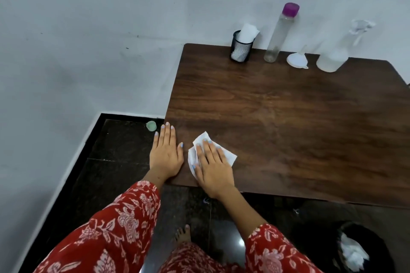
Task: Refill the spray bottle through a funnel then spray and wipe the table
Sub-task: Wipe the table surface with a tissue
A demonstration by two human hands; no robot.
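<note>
Table (288, 117) dark wood, right hand (211, 166) pressing tissue (229, 157), possibly damp

Both hands flat, fingers straight: left (166, 155), right (211, 167).

My right hand (211, 165) covers the middle of the tissue (230, 157), so only its edges show at lower centre. The table (288, 117) runs off the right edge of the frame, its far right corner cut away. At upper right the sprayer (332, 60) is pale against the wall, and its trigger head blurs into a smear. At lower right a dark bin (346, 239) is cut by the bottom edge; the white stuff inside is too blurred to name. My sleeves (106, 232) leave the frame at the bottom. A small green thing (151, 126) on the floor, left of centre, is too small to tell.
</note>
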